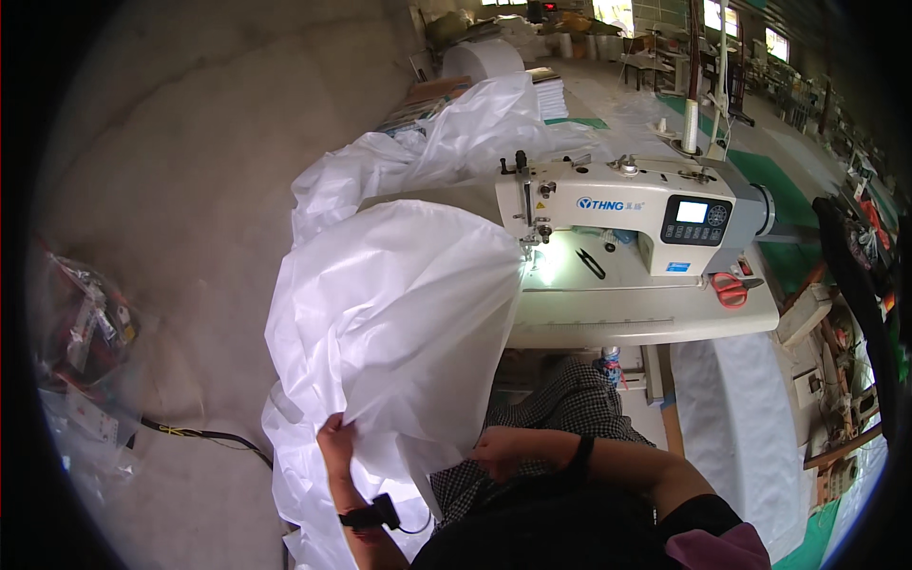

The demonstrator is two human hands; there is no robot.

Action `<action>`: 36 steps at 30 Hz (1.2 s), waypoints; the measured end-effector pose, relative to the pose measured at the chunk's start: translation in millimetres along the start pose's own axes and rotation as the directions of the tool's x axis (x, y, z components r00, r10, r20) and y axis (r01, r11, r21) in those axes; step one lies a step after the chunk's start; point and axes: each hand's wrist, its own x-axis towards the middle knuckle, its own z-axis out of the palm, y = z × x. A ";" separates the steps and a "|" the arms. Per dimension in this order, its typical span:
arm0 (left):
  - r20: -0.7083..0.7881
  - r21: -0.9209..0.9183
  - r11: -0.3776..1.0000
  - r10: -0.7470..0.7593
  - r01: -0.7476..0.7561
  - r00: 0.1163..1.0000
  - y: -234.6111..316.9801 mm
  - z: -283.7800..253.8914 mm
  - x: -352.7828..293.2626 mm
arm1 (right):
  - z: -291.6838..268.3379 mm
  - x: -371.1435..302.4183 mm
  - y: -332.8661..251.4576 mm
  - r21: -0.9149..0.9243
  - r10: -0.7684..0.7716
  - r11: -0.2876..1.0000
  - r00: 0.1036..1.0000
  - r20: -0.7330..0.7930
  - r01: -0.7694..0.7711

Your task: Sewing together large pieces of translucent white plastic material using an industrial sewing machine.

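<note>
A large sheet of thin white fabric (399, 294) drapes over the left end of the sewing machine table and down toward my lap. My left hand (335, 444) is closed on a fold of it at the lower left. At its lower right edge, near my lap, my right hand (496, 450) pinches the same fabric. The fabric's right edge runs up to the needle area of the white sewing machine (608, 204), where a lamp glows. Whether the fabric sits under the presser foot I cannot tell.
Black thread snips (591, 263) lie on the machine bed, and red-handled scissors (731, 290) rest at the table's right end. A thread cone (691, 128) stands behind the machine. Clear plastic bags (90, 323) and a black cable (214, 436) lie on the floor at left.
</note>
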 end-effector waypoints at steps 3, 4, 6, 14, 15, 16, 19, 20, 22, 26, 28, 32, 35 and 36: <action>0.119 0.133 0.988 0.062 -0.078 0.991 48.2 -34.7 26.2 | 3.3 2.7 -33.0 0.399 -0.231 0.897 0.971 0.061 0.188; 0.200 0.078 0.995 0.047 -0.063 0.979 68.1 -45.5 33.3 | 2.6 6.6 -42.1 0.535 -0.339 0.780 0.938 -0.075 0.325; 0.306 0.084 0.983 0.128 -0.161 0.943 108.0 -55.3 45.2 | -4.0 23.7 -57.5 0.654 -0.379 0.568 0.864 -0.331 0.500; 0.329 0.526 0.849 -0.140 -0.058 0.934 188.9 -67.6 85.9 | -47.5 59.1 -25.1 -0.118 -0.188 0.982 0.774 -0.605 0.146; 0.326 0.518 0.853 -0.131 -0.061 0.936 185.3 -63.8 89.0 | -47.4 53.4 -24.6 -0.126 -0.168 0.985 0.830 -0.532 0.118; 0.320 0.678 0.728 -0.166 -0.103 0.933 181.0 -59.8 91.0 | -45.2 46.4 -27.5 -0.131 -0.141 0.987 0.880 -0.453 0.091; 0.306 0.818 0.554 -0.196 -0.152 0.932 170.6 -53.1 89.0 | -22.9 27.2 -50.6 -0.440 -0.297 0.897 0.803 -0.517 0.048; 0.295 0.822 0.549 -0.184 -0.151 0.938 169.2 -52.0 85.8 | -15.0 22.9 -60.6 -0.707 -0.511 0.706 0.654 -0.557 -0.050; 0.317 0.849 0.474 -0.099 -0.236 0.943 169.8 -49.8 75.1 | -5.0 21.6 -80.3 -0.704 -0.503 0.708 0.658 -0.560 -0.057; 0.343 0.872 0.332 0.107 -0.359 0.933 180.9 -28.6 44.1 | 1.5 42.1 -96.4 0.209 -0.144 0.946 0.899 -0.414 0.248; 0.431 0.720 0.367 0.428 -0.589 0.794 187.8 -7.2 25.5 | 5.5 61.3 -97.3 0.423 -0.396 0.627 0.735 -0.550 0.654; 0.601 0.307 0.480 0.572 -0.822 0.559 194.1 53.2 -8.5 | 43.3 93.0 -92.6 -0.108 -0.583 0.761 0.603 -0.545 0.640; 0.680 0.390 0.282 0.554 -0.877 0.480 186.9 93.9 -13.2 | 78.9 92.4 -89.1 -0.476 -0.873 0.401 0.169 -0.458 0.782; 0.698 0.513 0.218 0.458 -0.830 0.551 182.6 100.6 -9.6 | 81.2 85.4 -87.6 -0.575 -0.900 0.342 0.082 -0.429 0.743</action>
